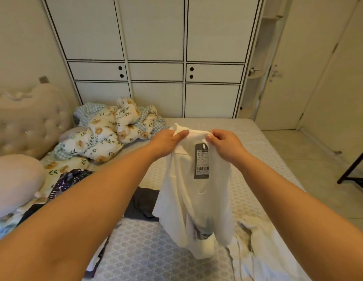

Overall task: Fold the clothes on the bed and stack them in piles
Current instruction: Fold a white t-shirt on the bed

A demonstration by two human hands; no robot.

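Note:
A white garment (188,203) with a dark price tag (201,161) hangs in the air over the bed (263,159). My left hand (168,141) pinches its top edge on the left, and my right hand (225,144) pinches the top edge on the right. The lower end of the garment touches the mattress. A dark grey garment (142,205) lies flat behind it. A dark patterned garment (69,181) lies to the left, partly hidden by my left arm. Another white garment (263,250) lies crumpled at the lower right.
A bundled floral and checked quilt (113,130) fills the bed's far left. A tufted headboard (28,118) and a pillow (14,179) stand at the left. A white wardrobe (156,57) backs the bed. A black frame (355,169) stands on the floor at right.

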